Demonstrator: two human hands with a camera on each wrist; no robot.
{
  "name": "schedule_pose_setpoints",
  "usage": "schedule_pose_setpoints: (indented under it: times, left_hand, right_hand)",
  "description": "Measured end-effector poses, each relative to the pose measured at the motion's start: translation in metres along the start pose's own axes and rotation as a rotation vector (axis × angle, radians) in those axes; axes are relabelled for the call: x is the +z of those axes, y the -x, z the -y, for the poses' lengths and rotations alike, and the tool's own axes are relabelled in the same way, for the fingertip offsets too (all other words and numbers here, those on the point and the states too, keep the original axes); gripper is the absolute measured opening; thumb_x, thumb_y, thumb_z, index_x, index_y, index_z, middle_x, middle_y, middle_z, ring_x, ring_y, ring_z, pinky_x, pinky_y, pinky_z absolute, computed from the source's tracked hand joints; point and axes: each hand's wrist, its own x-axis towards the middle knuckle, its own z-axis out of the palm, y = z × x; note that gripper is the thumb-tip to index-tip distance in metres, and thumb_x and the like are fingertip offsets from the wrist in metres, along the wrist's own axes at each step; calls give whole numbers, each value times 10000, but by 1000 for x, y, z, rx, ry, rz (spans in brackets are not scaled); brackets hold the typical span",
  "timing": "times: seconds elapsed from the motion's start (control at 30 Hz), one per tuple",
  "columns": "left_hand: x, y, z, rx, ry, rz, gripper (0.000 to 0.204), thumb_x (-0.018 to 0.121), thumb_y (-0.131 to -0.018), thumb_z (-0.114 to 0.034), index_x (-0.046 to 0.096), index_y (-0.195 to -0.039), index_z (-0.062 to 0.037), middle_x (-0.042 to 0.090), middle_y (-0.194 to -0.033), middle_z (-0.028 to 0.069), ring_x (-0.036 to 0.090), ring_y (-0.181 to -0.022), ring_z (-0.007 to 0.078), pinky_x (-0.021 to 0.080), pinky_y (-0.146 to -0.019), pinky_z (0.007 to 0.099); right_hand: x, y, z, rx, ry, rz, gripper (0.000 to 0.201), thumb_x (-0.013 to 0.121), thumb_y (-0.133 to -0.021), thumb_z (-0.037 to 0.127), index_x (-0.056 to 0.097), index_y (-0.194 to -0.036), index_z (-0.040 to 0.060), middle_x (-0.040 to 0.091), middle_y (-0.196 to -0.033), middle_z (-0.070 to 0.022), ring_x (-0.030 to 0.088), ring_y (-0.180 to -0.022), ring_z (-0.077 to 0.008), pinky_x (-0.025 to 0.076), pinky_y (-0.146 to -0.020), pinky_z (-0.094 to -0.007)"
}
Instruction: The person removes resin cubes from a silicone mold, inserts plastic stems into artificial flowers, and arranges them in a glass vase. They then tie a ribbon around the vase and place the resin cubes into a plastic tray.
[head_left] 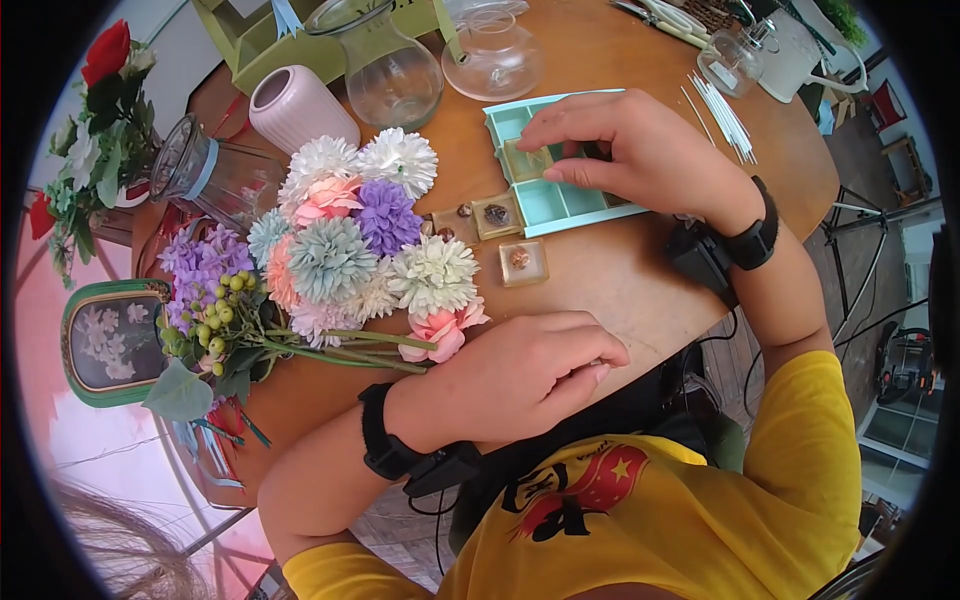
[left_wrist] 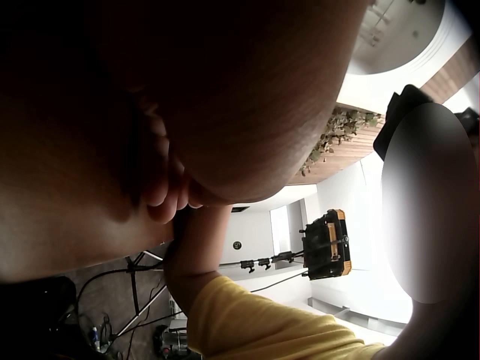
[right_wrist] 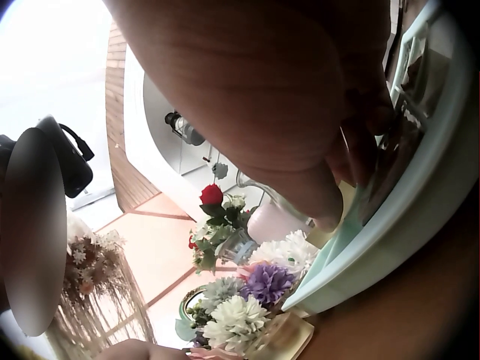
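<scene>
My right hand (head_left: 640, 150) is over a mint-green divided tray (head_left: 545, 205). Its thumb and forefinger stand apart around a clear yellowish resin block (head_left: 522, 162) in a left compartment. The right wrist view shows the fingers reaching down inside the tray wall (right_wrist: 390, 247). Beside the tray lie another resin block with a dark piece inside (head_left: 497, 215) and one with a brownish piece (head_left: 523, 262), plus a further block (head_left: 455, 226) partly against the flowers. My left hand (head_left: 520, 375) rests at the table's front edge, fingers loosely curled, holding nothing visible.
A bunch of artificial flowers (head_left: 330, 260) lies on the left of the wooden table (head_left: 640, 290). Behind stand a pink vase (head_left: 300, 105), glass vases (head_left: 395, 80) and a green box (head_left: 240, 50). White sticks (head_left: 722, 118) and a glass spray bottle (head_left: 735, 60) lie to the right.
</scene>
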Motion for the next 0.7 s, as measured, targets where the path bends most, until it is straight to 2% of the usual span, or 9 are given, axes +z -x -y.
schedule_pose_setpoints:
  times: [0.3,0.5,0.6,0.7]
  left_hand:
    - [0,0,1,13,-6,1,162,609,-987,-73,663,-1127,-13,686,-984,128,683,-881,301,547,-779,383]
    - [-1,1,0,-1,-9,12,165,607,-988,-74,661,-1131,-10,685,-986,131,684,-890,306,548,-789,386]
    - [0,1,1,18,-2,-1,166,607,-988,-74,660,-1131,-9,684,-986,131,683,-885,304,547,-786,385]
    - [0,1,1,14,-3,2,166,607,-987,-73,660,-1131,-9,684,-985,130,682,-885,304,547,-786,385]
  right_hand:
    - [-3,-1,4,24,-19,32,313,736,-878,78,733,-1191,73,719,-1135,-136,678,-975,-330,546,-873,-392]
    - [-2,-1,4,9,20,33,301,740,-881,91,731,-1181,66,718,-1095,-137,694,-888,-295,554,-812,-382]
    - [-4,-1,4,66,-17,48,291,738,-887,96,731,-1176,59,717,-1075,-141,701,-855,-280,559,-793,-382]
    - [-4,0,5,84,23,59,284,738,-891,99,731,-1171,54,721,-1069,-139,702,-885,-277,557,-806,-377]
